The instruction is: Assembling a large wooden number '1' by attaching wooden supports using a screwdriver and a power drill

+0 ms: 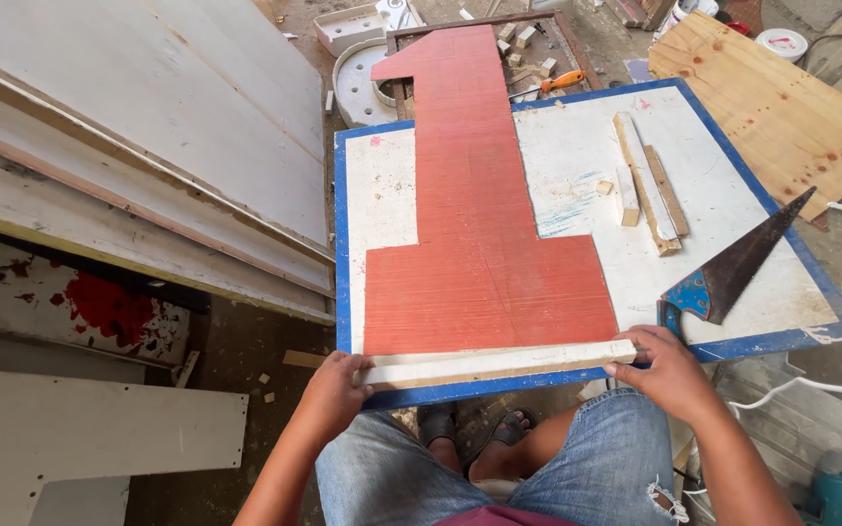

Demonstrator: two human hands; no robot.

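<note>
1. A long pale wooden strip lies left to right along the near edge of the blue-rimmed white worktop, below the red numeral-shaped board.
2. The left hand grips its left end, the right hand its right end, fingers closed.

I see a white board with blue edge as the work surface. On it, just beyond the strip I grip at both ends, lies a red numeral. Beyond my right hand lies a saw, and farther, some wood offcuts.
</note>
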